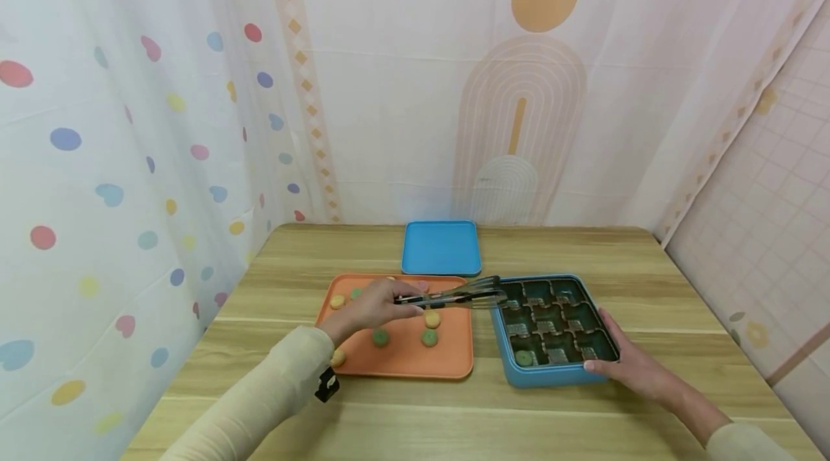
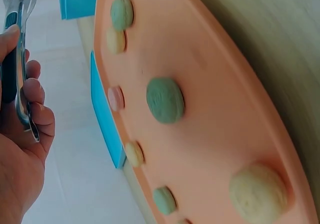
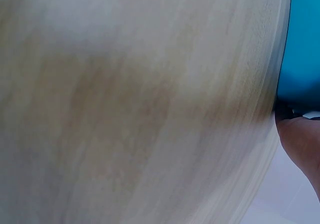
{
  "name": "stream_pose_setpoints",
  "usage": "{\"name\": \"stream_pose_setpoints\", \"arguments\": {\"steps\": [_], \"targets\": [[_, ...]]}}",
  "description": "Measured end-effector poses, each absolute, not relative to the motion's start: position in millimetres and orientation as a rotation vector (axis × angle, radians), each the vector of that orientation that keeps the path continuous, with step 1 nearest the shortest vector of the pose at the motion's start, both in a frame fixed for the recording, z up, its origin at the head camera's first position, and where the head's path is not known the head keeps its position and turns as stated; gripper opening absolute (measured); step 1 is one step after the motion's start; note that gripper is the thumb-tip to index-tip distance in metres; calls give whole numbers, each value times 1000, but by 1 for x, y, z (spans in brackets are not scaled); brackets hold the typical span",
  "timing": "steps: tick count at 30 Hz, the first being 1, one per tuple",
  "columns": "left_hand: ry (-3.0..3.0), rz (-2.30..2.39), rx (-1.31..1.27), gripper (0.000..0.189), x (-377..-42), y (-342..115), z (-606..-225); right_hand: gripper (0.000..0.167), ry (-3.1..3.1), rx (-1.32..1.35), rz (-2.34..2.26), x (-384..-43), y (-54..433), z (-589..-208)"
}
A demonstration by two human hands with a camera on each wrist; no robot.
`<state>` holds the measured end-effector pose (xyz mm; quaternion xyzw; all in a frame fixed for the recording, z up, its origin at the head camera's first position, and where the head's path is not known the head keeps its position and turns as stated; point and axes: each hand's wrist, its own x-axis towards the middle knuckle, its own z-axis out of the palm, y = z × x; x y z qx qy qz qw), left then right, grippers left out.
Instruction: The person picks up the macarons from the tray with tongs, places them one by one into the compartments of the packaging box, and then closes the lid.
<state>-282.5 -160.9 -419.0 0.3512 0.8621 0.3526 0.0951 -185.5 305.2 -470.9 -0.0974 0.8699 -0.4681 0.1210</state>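
My left hand (image 1: 382,302) grips a pair of metal tongs (image 1: 454,295) with dark handle parts, held over an orange tray (image 1: 454,360). The slotted heads of the tongs reach the left rim of a blue box (image 1: 547,377). Inside the box, a dark plastic insert (image 1: 559,320) is divided into several compartments, and a green macaron (image 1: 524,358) sits in the front left one. At the box's front right corner, my right hand (image 1: 632,367) holds its side, thumb over the rim. Green macarons (image 2: 165,100), yellow ones (image 2: 257,194) and a pink macaron (image 2: 116,99) lie spread on the tray.
Behind the orange tray lies a flat blue lid (image 1: 442,248) near the far edge of the wooden table (image 1: 415,418). Patterned curtains (image 1: 389,86) hang behind and to the left of the table. A black device (image 1: 327,384) is strapped at the left wrist.
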Motion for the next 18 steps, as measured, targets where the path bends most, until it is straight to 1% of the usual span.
{"name": "stream_pose_setpoints", "arguments": {"steps": [2, 4, 12, 18], "targets": [[2573, 1043, 1003, 37, -283, -167, -417, 104, 2545, -286, -1365, -185, 305, -471], [2590, 1045, 966, 39, -283, -173, -415, 104, 2548, -287, -1364, -185, 304, -471], [2727, 1025, 905, 39, -289, -200, -415, 104, 2555, -288, -1366, -185, 305, -471], [2772, 1043, 880, 34, -293, -217, -415, 104, 2553, -288, -1370, -185, 305, -471]]}}
